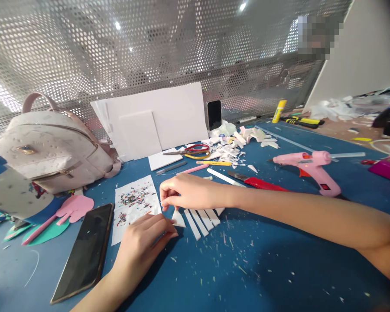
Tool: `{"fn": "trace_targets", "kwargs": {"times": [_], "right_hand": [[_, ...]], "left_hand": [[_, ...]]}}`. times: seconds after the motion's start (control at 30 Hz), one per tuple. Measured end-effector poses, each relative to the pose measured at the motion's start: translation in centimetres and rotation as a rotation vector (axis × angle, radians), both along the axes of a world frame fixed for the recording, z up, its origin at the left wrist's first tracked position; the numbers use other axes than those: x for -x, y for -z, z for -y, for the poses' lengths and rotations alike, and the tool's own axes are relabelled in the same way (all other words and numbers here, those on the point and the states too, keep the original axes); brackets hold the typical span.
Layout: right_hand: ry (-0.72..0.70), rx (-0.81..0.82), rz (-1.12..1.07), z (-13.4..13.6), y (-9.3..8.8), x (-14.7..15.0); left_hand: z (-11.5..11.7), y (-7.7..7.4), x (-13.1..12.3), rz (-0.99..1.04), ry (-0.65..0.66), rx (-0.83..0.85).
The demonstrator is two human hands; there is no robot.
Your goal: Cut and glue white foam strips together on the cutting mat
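Note:
My left hand (146, 236) lies low over the blue table, its fingers bent together and their tips at the edge of a small white triangular piece (179, 219), which they appear to pinch. Just above it, my right hand (178, 190) points down with fingers curled and pressed together; whatever is between the fingertips is too small to make out. Several white strips (198, 223) lie side by side beneath my right wrist. Left of both hands is a white sheet (119, 232) strewn with tiny multicoloured bits (134, 197).
A dark phone (84, 249) lies at left, before a pale backpack (52, 147). Behind my right arm are a red cutter (263, 183), scissors (195, 151), white scraps (225, 152) and a pink glue gun (312, 167). White boards (182, 117) lean against the perforated metal panel (169, 47).

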State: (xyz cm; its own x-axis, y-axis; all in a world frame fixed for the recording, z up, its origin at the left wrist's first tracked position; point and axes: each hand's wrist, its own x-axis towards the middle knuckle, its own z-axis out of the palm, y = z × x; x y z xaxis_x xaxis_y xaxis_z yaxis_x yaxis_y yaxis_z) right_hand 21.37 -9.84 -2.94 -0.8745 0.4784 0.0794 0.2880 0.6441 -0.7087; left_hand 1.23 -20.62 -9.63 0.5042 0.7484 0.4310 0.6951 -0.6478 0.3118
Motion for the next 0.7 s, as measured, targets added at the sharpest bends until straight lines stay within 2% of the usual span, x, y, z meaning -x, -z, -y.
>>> {"fn": "trace_targets", "kwargs": {"times": [0.17,0.33,0.5,0.7], "right_hand": [[0.027,-0.027,-0.009,0.0,-0.1,0.0],[0.075,-0.078,-0.009,0.2,-1.0,-0.3],[0.128,-0.182,0.003,-0.2,-1.6,-0.6],[0.148,-0.296,0.086,-1.3,-1.3,-0.8]], "left_hand": [[0.0,-0.1,-0.1,0.01,-0.002,0.011],[-0.1,-0.2,-0.5,0.022,-0.008,-0.002],[0.1,-0.2,-0.4,0.027,-0.001,0.006],[0.1,0.0,-0.4,0.065,-0.007,0.023]]}}
